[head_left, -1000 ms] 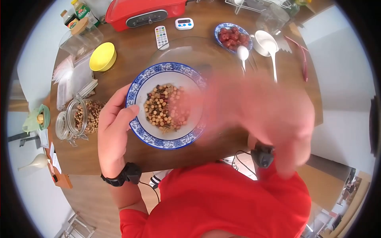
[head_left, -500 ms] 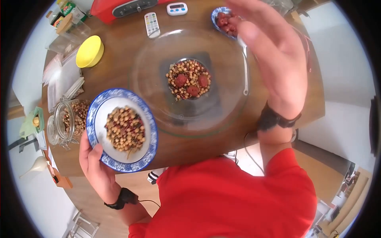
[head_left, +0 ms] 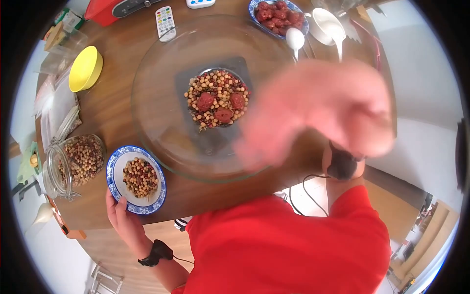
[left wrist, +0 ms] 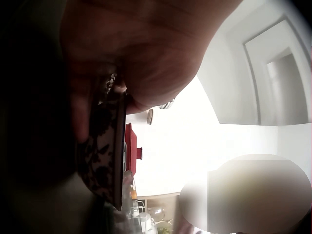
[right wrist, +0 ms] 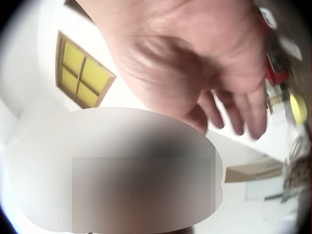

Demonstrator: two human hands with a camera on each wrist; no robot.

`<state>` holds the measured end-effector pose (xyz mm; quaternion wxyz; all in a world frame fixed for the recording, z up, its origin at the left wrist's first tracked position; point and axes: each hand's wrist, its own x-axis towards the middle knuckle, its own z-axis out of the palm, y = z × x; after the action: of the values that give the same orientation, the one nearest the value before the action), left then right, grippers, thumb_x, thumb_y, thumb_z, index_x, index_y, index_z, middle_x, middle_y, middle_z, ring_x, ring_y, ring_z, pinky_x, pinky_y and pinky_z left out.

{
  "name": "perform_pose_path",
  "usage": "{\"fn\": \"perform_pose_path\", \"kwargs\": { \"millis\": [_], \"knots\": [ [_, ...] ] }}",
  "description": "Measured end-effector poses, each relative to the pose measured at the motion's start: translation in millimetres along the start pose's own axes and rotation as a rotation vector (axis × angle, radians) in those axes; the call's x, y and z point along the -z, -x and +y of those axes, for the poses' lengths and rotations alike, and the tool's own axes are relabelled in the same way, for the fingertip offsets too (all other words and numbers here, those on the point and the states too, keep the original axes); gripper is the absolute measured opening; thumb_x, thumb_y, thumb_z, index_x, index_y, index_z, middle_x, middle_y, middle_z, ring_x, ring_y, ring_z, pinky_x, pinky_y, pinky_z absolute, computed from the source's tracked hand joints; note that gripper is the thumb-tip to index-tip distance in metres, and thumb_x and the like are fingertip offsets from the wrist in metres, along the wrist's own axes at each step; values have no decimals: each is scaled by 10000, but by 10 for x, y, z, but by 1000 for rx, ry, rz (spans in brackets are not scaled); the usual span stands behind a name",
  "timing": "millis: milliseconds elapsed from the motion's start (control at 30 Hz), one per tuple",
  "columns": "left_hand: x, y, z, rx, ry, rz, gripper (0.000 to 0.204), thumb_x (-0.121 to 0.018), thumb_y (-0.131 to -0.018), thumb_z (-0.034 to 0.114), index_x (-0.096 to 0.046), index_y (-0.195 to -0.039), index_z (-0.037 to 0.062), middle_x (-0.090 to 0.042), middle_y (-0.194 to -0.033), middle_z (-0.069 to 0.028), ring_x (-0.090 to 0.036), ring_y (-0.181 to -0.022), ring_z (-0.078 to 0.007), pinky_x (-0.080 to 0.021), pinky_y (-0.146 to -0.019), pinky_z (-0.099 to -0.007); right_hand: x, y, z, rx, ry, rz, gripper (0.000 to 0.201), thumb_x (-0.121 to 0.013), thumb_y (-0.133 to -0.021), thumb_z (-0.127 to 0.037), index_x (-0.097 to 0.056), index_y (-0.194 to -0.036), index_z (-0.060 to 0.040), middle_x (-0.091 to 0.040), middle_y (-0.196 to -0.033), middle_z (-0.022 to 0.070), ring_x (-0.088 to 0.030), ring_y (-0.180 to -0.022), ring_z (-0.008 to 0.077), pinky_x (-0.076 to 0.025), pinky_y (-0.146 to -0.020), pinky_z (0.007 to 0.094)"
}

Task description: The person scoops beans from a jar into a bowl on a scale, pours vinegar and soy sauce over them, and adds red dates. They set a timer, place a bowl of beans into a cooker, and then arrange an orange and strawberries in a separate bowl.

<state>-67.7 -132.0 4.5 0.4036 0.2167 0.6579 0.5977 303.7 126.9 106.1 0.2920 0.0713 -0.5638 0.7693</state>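
Observation:
My left hand (head_left: 126, 225) grips the rim of a blue-and-white bowl (head_left: 113, 169) at the table's near left, thumb over the edge. Mixed beans (head_left: 140, 178) lie in the bowl. In the left wrist view the hand (left wrist: 141, 53) pinches the patterned bowl (left wrist: 102, 151). Blurred in the head view, my right hand (head_left: 323, 108) hovers right of a bean pile (head_left: 215, 83) topped with three dark red dates (head_left: 205, 101). The right wrist view shows that hand (right wrist: 195, 58) holding nothing, its fingers loosely extended. The pile sits at the middle of a large glass lid or plate (head_left: 156, 63).
Left of the bowl lies a jar of beans (head_left: 83, 159), with a yellow bowl (head_left: 85, 69) behind it. A remote (head_left: 166, 23), a dish of dates (head_left: 279, 17), a white spoon (head_left: 295, 39) and a white cup (head_left: 325, 27) stand at the back.
The left hand has carried the bowl from over the centre to the near left, uncovering the bean pile. My right hand went up near the date dish, then came back down. The head view has shifted.

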Motion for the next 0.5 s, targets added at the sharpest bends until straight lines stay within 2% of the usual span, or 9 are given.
{"fn": "perform_pose_path", "kwargs": {
  "millis": [33, 133, 167, 200, 267, 333, 367, 433, 500],
  "knots": [
    [-20, -24, -12, 11, -11, 7, 506, -543, -940, 60, -491, -1424, -76, -596, -1358, -149, -578, -1246, -219, -427, -1102, -373, -19, 2, -8, -6, -1, 8, 512, -538, -1039, -196, -439, -1476, 51, -533, -1384, 362, -639, -1200, 451, -554, -989, 515],
    [-106, -85, -12, 12, -21, 8, 508, -538, -946, 54, -480, -1434, -77, -591, -1367, -150, -577, -1250, -220, -419, -1107, -370, -104, -88, -64, 141, 490, 334, 530, -563, -1037, -352, -495, -1403, 25, -531, -1369, 353, -609, -1220, 500, -559, -977, 515],
    [-125, -102, -12, 11, -11, -11, 510, -541, -949, 55, -476, -1437, -77, -591, -1368, -149, -576, -1254, -220, -418, -1108, -371, 56, -125, -38, 194, 810, 247, 502, -572, -1028, -424, -560, -1333, -25, -558, -1339, 325, -594, -1240, 510, -556, -968, 506],
    [-152, -127, -8, 10, 0, -30, 511, -543, -951, 55, -473, -1440, -78, -592, -1369, -147, -575, -1259, -220, -418, -1108, -371, 61, -59, -58, 193, 810, 245, 502, -572, -1028, -424, -560, -1333, -25, -558, -1339, 325, -594, -1240, 510, -556, -968, 506],
    [-196, -194, -9, 4, -17, -19, 505, -545, -959, 57, -472, -1441, -75, -592, -1369, -144, -578, -1257, -218, -424, -1104, -367, 53, 147, -152, -117, 174, 223, 484, -588, -1021, -402, -580, -1305, -10, -563, -1343, 315, -599, -1238, 501, -539, -971, 502],
    [-192, -171, -19, 37, -52, 5, 499, -547, -967, 58, -471, -1442, -73, -593, -1369, -141, -580, -1254, -215, -430, -1099, -363, -20, 216, -108, -121, 497, 592, 378, -592, -1024, -276, -629, -1181, 66, -653, -1216, 263, -676, -1102, 378, -529, -915, 412],
    [-199, -195, -21, 41, -41, -7, 516, -542, -968, 65, -459, -1457, -77, -575, -1394, -155, -563, -1277, -229, -418, -1110, -376, -28, 243, -23, -121, 547, 839, 291, -604, -1030, -217, -704, -1111, 44, -741, -996, 129, -710, -934, 227, -543, -824, 319],
    [-203, -256, -46, 44, 11, -46, 529, -538, -982, 69, -437, -1481, -73, -553, -1424, -165, -552, -1296, -238, -427, -1104, -385, -7, 476, -41, -254, 517, 958, 267, -643, -1015, -218, -719, -1084, 29, -704, -899, 57, -636, -789, 148, -503, -733, 291],
    [-310, -249, 3, 45, 14, -33, 527, -541, -989, 70, -433, -1484, -72, -552, -1426, -161, -554, -1295, -237, -434, -1098, -382, -100, 710, 15, -305, 678, 1186, 223, -663, -997, -194, -717, -1032, 20, -656, -835, 16, -563, -723, 112, -458, -681, 263]
  ]
}}
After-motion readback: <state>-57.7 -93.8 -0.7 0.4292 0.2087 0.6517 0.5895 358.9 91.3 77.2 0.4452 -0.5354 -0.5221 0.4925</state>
